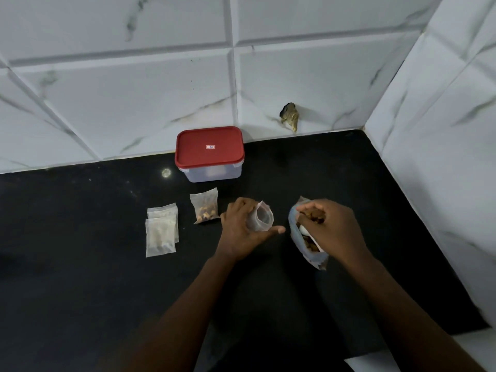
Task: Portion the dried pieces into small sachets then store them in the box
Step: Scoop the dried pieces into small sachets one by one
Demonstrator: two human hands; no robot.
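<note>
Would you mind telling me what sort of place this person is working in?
Probably a home kitchen corner: a black countertop, marble-patterned wall tiles, and a red-lidded plastic box against the wall.

Blk counter [80, 264]: box [209, 154], filled sachet [205, 209], empty sachets [161, 232], bag [312, 257].

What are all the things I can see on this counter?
box: one, clear with red lid, by back wall.
filled sachet: one, clear, brown pieces inside, before the box.
flat sachets: small stack, cloudy clear, far left.
open sachet: one, clear, in left hand.
big bag: one, bluish clear, under right hand.
dried pieces: brown, in right hand's grip.
counter: one, black.
left hand: holds open sachet.
right hand: pinches dried pieces.
</note>
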